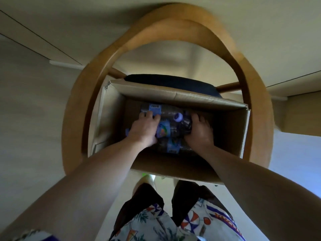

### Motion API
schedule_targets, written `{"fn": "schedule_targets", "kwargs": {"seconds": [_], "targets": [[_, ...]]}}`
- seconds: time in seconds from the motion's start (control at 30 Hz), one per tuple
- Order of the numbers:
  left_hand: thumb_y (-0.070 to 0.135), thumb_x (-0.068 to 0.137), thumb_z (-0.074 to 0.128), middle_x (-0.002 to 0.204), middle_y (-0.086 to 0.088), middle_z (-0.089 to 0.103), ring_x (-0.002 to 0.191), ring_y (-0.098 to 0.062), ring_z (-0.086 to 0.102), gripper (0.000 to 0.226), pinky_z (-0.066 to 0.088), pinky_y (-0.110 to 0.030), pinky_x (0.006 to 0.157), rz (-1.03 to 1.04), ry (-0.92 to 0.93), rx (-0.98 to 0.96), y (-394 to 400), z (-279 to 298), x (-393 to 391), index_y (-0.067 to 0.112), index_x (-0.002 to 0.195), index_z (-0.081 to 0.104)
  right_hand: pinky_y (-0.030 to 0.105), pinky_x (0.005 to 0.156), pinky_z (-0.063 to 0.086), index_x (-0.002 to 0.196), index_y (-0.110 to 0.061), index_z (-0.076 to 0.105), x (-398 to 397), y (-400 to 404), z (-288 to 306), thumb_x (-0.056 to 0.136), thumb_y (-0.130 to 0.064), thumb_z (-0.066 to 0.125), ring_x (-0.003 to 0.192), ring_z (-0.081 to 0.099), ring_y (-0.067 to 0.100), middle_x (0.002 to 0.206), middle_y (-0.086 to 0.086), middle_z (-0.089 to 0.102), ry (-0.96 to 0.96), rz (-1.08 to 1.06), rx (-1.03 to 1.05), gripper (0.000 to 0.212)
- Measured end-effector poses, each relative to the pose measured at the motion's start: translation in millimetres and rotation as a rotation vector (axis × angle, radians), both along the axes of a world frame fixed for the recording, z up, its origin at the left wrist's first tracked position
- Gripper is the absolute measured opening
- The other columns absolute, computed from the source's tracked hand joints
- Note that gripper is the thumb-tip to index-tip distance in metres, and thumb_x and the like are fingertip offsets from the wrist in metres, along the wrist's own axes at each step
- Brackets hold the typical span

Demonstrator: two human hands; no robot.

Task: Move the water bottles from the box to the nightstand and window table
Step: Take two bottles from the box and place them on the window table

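Head view, centre of frame: the clear plastic water bottles with blue labels [166, 131] lie loose in the open brown cardboard box [231, 129] on the round wooden chair [246, 94]. Left hand [144, 127] and right hand [199, 131] each curl onto one; how firm either grip is, I cannot tell. Smooth, rounded bottles could slip while lifted, or catch the box wall and tip the box off.

1. Your box [182, 97] is plain brown cardboard, matt, with a creased far flap and a torn far-left corner.
2. The water bottles [171, 129] inside are clear, glossy plastic with shiny blue printed labels; one has a smooth lilac plastic cap [178, 117].
3. The chair [104, 54] around the box is smooth, satin-finished light wood, its seat cushion [173, 82] dark matt cloth.
4. Your shirt [152, 223] is printed cloth.
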State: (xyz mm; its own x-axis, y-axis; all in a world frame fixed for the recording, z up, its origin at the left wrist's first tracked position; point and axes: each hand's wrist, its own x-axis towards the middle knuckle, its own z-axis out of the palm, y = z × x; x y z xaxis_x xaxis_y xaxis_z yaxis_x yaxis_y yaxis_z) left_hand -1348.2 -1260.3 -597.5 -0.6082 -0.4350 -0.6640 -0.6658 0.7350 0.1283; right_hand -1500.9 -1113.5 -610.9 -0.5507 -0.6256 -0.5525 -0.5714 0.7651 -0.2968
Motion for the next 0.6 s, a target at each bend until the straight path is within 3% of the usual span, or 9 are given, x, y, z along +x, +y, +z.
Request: {"fn": "schedule_targets", "kwargs": {"seconds": [0.13,0.27,0.47,0.6], "targets": [[0.04,0.062,0.092,0.132,-0.011,0.048,0.119,-0.035,0.052,0.087,0.055,-0.047,0.086,0.078,0.068,0.05,-7.5,36.4,3.9,0.019,0.131,0.043,0.045,0.1,0.048,0.131,-0.022,0.046,4.3,1.7,31.9,0.067,-0.022,0.08,0.12,0.053,0.037,0.125,0.013,0.057,-0.059,-0.12,0.01,0.072],[0.042,0.056,0.09,0.108,-0.004,0.059,0.102,-0.03,0.064,0.076,0.054,-0.036,0.076,0.182,0.133,0.092,-20.8,76.1,-3.4,0.024,0.111,0.042,0.038,0.093,0.046,0.126,-0.021,0.048,6.1,-3.1,63.3,0.063,-0.023,0.084,0.115,0.057,0.034,0.12,0.012,0.06,-0.093,-0.292,-0.09,0.073],[0.042,0.048,0.087,0.09,0.001,0.055,0.088,-0.026,0.057,0.071,0.041,-0.033,0.065,0.251,0.264,0.124,-34.5,145.9,-22.7,0.019,0.097,0.041,0.032,0.079,0.046,0.118,-0.019,0.05,3.1,-12.3,128.7,0.062,-0.023,0.091,0.106,0.063,0.028,0.111,0.004,0.065,-0.085,-0.534,-0.25,0.069],[0.04,0.049,0.088,0.091,0.0,0.057,0.086,-0.028,0.057,0.074,0.042,-0.033,0.064,0.242,0.403,0.152,-31.5,199.5,-41.8,0.018,0.103,0.042,0.033,0.074,0.047,0.111,-0.023,0.046,5.4,-5.4,186.3,0.063,-0.029,0.091,0.095,0.063,0.026,0.1,-0.002,0.062,-0.06,-0.746,-0.415,0.066]]}}
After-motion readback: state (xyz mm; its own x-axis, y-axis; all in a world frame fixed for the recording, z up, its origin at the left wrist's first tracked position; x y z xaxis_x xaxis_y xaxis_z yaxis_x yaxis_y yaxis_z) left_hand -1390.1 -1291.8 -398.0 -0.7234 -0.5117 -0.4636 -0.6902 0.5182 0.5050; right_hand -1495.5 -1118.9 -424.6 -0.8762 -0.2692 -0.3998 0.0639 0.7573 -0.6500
